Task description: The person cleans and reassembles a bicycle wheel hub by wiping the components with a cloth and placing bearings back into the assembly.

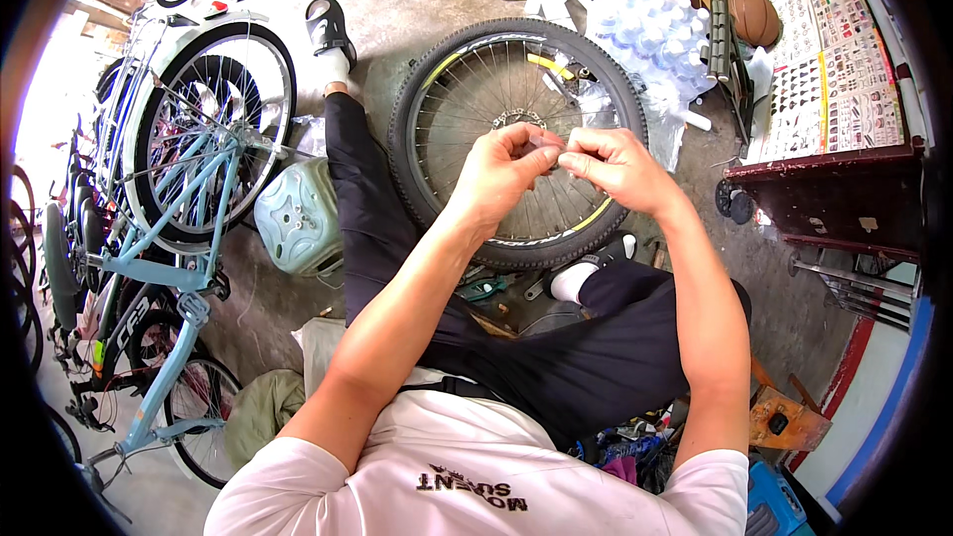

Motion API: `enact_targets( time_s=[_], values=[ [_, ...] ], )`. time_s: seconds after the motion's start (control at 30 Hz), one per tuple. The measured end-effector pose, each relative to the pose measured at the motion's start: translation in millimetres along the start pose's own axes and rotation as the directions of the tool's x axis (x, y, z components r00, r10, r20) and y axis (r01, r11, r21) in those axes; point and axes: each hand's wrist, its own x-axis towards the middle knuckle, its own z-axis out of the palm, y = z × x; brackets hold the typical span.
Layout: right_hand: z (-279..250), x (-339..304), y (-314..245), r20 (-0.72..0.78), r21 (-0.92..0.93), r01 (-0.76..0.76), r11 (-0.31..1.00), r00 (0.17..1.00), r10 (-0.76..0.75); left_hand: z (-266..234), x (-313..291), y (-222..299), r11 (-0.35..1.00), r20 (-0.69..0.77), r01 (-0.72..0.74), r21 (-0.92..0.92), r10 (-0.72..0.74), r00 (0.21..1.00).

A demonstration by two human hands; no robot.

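Both my hands meet above a bicycle wheel [399,129] that lies flat on the floor between my legs. Thumb and fingers of my left hand [506,169] are pinched together, and between them shows a sliver of something small and pale. My right hand [620,167] pinches right beside it, its fingertips almost touching the left ones. What the two hold is too small to name. The wheel has a knobby black tyre, a dark rim with yellow marks and a disc rotor [519,120] at its hub. A yellow strip [551,67] lies within the rim.
A light blue bicycle [164,273] and others stand at the left, near a pale green plastic stool [298,216]. Many clear plastic bottles [650,35] are heaped beyond the wheel at the right. A dark red cabinet [834,189] and a basketball [754,17] are at the right.
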Motion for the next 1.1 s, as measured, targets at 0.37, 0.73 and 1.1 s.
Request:
enact_targets(
  time_s=[0.37, 0.73, 1.1],
  values=[
    [23.5, 9.5, 2.6, -0.247, -0.104, -0.041, 0.994, 0.969, 0.014, -6.6, 6.4, -15.8, 0.946, -0.242, -0.089, -0.312, 0.012, 0.97],
    [2.9, 6.5, 12.4, 0.049, 0.201, -0.075, 0.977, 0.997, 0.067, -5.0, 0.8, -2.5, 0.996, -0.067, -0.046, 0.073, 0.051, 0.996],
    [17.9, 5.2, -7.3, 0.012, -0.911, 0.287, 0.295, 0.735, -0.678, -7.5, 5.3, -17.3, 0.935, -0.07, 0.052, -0.35, -0.081, 0.994]
  ],
)
